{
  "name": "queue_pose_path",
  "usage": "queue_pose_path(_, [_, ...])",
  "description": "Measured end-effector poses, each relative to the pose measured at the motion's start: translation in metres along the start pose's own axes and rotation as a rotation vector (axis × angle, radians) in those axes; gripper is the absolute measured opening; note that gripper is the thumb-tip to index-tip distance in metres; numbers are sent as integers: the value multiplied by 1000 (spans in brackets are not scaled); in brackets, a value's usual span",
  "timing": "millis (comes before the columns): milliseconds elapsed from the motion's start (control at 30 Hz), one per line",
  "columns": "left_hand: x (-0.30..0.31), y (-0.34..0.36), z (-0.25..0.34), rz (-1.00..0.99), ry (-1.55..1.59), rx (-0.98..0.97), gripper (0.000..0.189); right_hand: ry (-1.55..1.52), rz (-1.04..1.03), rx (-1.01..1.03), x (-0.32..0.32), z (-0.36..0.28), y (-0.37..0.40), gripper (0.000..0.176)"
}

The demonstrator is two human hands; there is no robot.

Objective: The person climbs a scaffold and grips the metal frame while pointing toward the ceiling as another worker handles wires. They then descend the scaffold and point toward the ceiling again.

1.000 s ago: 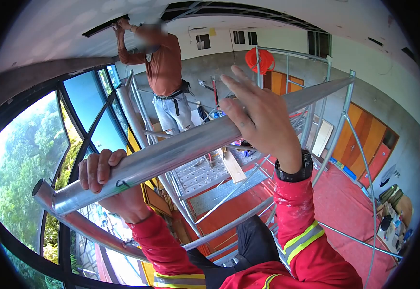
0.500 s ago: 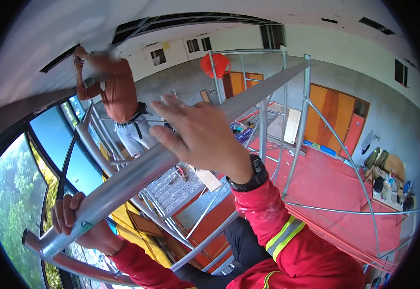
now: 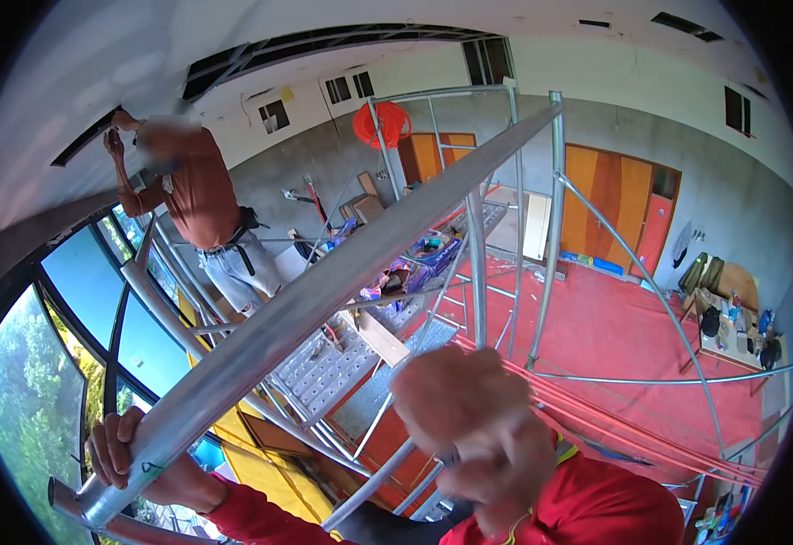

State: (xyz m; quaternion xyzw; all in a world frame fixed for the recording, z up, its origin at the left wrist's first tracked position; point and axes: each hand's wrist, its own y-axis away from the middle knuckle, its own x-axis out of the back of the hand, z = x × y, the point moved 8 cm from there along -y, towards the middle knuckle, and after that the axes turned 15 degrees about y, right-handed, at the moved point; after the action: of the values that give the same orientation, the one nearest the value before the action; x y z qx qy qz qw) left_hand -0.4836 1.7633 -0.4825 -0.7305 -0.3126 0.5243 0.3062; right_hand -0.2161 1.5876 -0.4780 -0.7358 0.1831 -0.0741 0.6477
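Note:
A thick grey metal scaffold pipe (image 3: 324, 289) slants from the lower left to an upright post (image 3: 555, 154) at the upper right. My left hand (image 3: 181, 480) is wrapped round its near end, beside a small green mark. Beneath that end passes another scaffold tube (image 3: 147, 529). Off the pipe and close to my body, my right hand (image 3: 465, 422) is raised in front of my red sleeve. Motion smears its fingers.
A co-worker (image 3: 201, 186) stands at the left, arms up to the ceiling. Below the pipe, a perforated scaffold deck (image 3: 324, 372) holds pliers (image 3: 331, 336) and a board (image 3: 378, 338). An orange coil (image 3: 381, 124) hangs on the frame. A cluttered table (image 3: 728, 341) stands far right.
My right hand has come off the pipe's upper side, moving down and toward my body. My left hand keeps its grip. The view has shifted slightly.

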Motion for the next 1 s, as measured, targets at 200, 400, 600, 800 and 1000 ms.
queue_pose_path(200, [2, -1, 4, -28, -3, -4, 22, -211, 326, 196, -3, -37, 26, 27])
queue_pose_path(400, [-3, 1, 1, -62, -81, -89, 16, -225, 272, 239, 3, -42, 21, 36])
queue_pose_path(600, [0, 2, 10, -35, -165, -146, 14, -450, 42, 257, 1, -39, 13, 26])
queue_pose_path(800, [-2, 2, 1, -20, -74, -87, 18, -486, -32, 197, 2, -38, 11, 16])
queue_pose_path(1000, [-1, 2, 0, 1, -56, -79, 21, -391, 24, 321, 4, -28, 19, 10])
